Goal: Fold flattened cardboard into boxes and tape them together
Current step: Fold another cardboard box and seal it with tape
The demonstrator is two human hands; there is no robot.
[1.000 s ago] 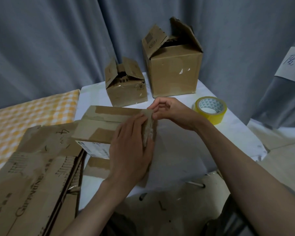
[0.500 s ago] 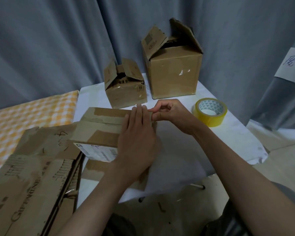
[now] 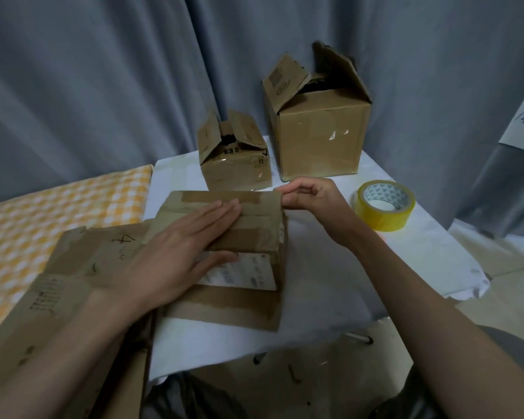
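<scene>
Now my left hand lies flat, fingers straight, pressing down on top of the cardboard, while my right hand pinches its far right corner between thumb and curled fingers. So the cardboard sits under my left palm and just left of my right hand, on the white table in front of me. I judge it light and fairly stiff, but worn and already creased, so it should bend readily along its old folds and may tear at the taped edges; corners and flap edges look like the best holds. Beyond my right hand, the tape waits near, apart from the cardboard. Two boxes stand behind, and flat sheets lie under my left forearm.
</scene>
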